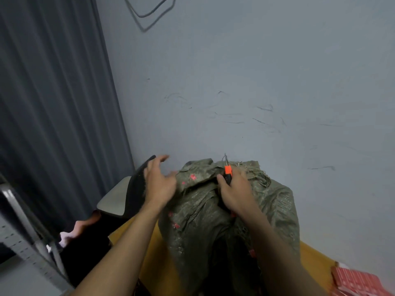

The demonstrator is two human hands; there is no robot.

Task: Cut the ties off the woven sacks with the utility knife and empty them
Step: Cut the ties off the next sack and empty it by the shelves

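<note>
Hands: left hand (159,184) was open, fingers spread, at the upper-left edge of the woven sack (275,210). It was blurred, so contact couldn't be confirmed. Right hand (236,194) was wrapped around the utility knife (228,173), orange nose pointing up and away from the body, at the bunched mouth of the sack. The two hands were apart, with the gathered neck between them.

The sack stood at lower centre of the frame on the yellow table (314,259), full and slumped, with its mouth at the top. The tie itself was not resolvable in the folds.

Judgement on the step, which was cutting the tie:
- The left hand should pin the neck below the tie and keep its fingers out of the blade line.
- Hook only the tie and stroke away from the body and the other hand.
- Go shallow, since the weave would snag and the contents sit right underneath.
- Short blade extension. The thin sliver above the orange nose was probably the blade, but that was not certain.

Room: scuffed grey wall (277,71) across centre and right, dark curtain (53,103) down the left, and a cable (147,16) looped at top centre. A metal rack (25,238) was at lower left and red packs (354,280) at the lower-right corner.
</note>
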